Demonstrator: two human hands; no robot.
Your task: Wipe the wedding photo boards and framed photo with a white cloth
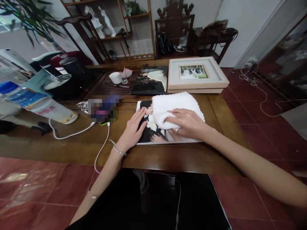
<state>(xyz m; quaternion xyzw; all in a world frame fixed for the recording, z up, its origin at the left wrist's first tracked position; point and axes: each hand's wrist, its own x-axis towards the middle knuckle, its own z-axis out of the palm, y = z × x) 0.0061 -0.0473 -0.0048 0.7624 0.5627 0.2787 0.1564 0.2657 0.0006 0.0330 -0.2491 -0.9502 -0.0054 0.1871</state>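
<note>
A photo panel (pixel 158 138) lies flat on the wooden table in front of me, its picture partly covered. My left hand (pixel 136 127) rests on the panel's left side, fingers stretched out and flat on the surface. Bunched in the fingers of my right hand (pixel 189 124) is a white towel (pixel 179 103), pressed onto the panel. The towel spreads over the upper right of the picture and hides that part.
Behind the panel lie a dark photo panel (pixel 150 80) and a pale framed picture (pixel 199 84). A drink bottle (pixel 52 108), a blurred item with white cables (pixel 72 135), a white cup (pixel 115 78) and black pots (pixel 64 86) stand left on the table (pixel 192 156).
</note>
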